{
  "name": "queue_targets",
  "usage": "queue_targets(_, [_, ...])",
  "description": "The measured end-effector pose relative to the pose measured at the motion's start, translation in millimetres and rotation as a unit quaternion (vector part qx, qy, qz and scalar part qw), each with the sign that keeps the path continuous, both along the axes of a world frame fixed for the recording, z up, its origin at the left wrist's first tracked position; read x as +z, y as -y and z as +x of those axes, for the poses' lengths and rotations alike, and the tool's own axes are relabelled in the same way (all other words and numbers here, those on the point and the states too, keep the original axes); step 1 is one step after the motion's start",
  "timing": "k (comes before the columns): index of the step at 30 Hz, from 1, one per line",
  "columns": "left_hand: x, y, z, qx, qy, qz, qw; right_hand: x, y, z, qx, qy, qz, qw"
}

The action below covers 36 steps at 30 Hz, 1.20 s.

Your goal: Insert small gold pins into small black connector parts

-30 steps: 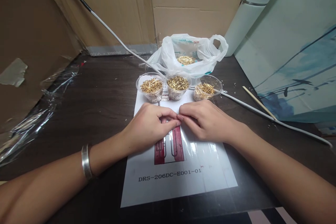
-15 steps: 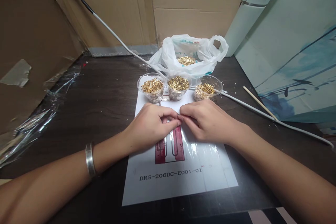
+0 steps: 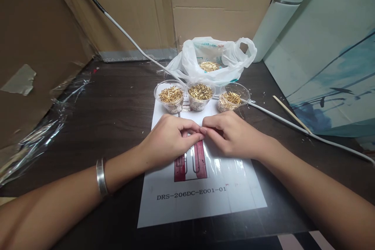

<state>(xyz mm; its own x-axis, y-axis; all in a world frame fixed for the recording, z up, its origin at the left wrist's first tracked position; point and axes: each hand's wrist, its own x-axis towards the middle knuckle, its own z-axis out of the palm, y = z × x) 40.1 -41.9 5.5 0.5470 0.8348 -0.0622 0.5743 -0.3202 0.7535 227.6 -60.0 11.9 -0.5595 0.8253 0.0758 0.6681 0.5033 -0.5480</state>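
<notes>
Left hand: I see my left hand [image 3: 166, 136] over the printed sheet, its grip closed, thumb and forefinger together at the tips.
Right hand: my right hand [image 3: 234, 134] meets it there, its grip closed too; I cannot tell whether either pinches anything.
Printed sheet: flat on the tabletop [image 3: 117, 97] beneath both hands, the sheet [image 3: 193, 211] reads DRS-206DC-E001-01 below a red-sided drawing.
Cups: just beyond my fingers stand a left cup [image 3: 174, 108], a middle cup [image 3: 200, 104] and a right cup [image 3: 227, 106], all clear, each holding small golden pieces.
Plastic bag: behind the cups, the white bag [image 3: 187, 62] gapes, with golden pins [image 3: 209, 66] inside.
Stick: well to the right, the thin stick [image 3: 291, 113] touches the white cable [image 3: 281, 122].
</notes>
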Motion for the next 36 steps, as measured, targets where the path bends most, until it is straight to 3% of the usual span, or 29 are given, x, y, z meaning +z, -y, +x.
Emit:
queue_targets(15, [-0.6, -1.2, -1.0, -0.032, 0.0, 0.021, 0.999, -5.0, -1.4, 4.6, -0.012, -0.045, -0.045, 0.998])
queue_targets(22, [-1.0, -1.6, -0.7, -0.045, 0.0, 0.033, 0.998, -6.2, -1.2, 5.0, -0.005, -0.048, -0.036, 0.998])
queue_targets(30, [-2.7, -1.4, -1.0, -0.01, 0.006, 0.026, 1.0, -6.6, -1.0, 4.9, -0.004, -0.051, -0.039, 0.998])
queue_targets(36, [-3.0, -2.3, -3.2, -0.041, 0.017, 0.011, 0.999, -6.7, -1.5, 4.9, 0.002, -0.052, -0.025, 0.998])
